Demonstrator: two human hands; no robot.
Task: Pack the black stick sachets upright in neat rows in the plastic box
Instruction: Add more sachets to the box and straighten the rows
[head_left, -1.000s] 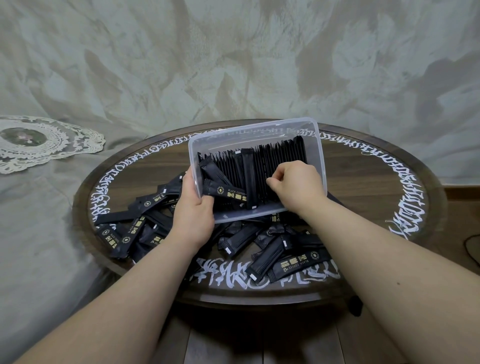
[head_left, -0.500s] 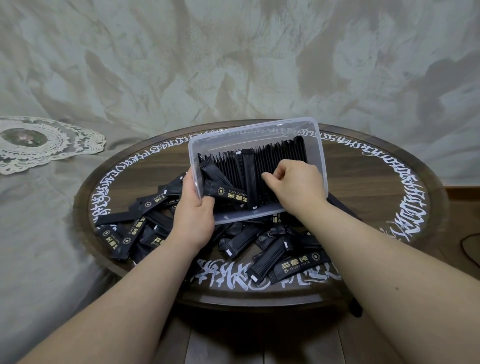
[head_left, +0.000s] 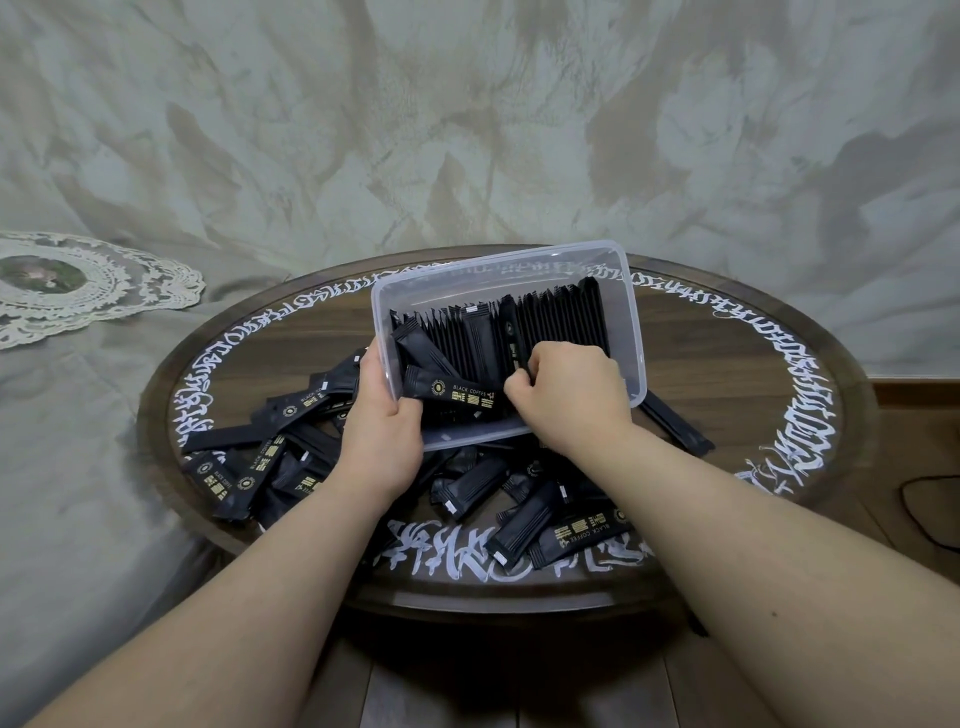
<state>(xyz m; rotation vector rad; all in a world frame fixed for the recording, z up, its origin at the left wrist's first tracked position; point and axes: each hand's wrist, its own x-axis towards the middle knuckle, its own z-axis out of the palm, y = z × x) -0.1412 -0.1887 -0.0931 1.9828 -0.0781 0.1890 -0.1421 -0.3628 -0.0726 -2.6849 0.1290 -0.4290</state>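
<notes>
- Two hands work at the plastic box, which is tilted toward the person over the round counter.
- Against a second ago, the right hand has curled tighter and dipped lower into the row of sachets, fingers closed among them.
- The left hand still grips the box's near-left corner, thumb inside on a lying sachet.
- Loose sachets lie heaped on the counter beneath and beside both hands.

black gold-printed sachets, clear box, brown table with white script border
</notes>
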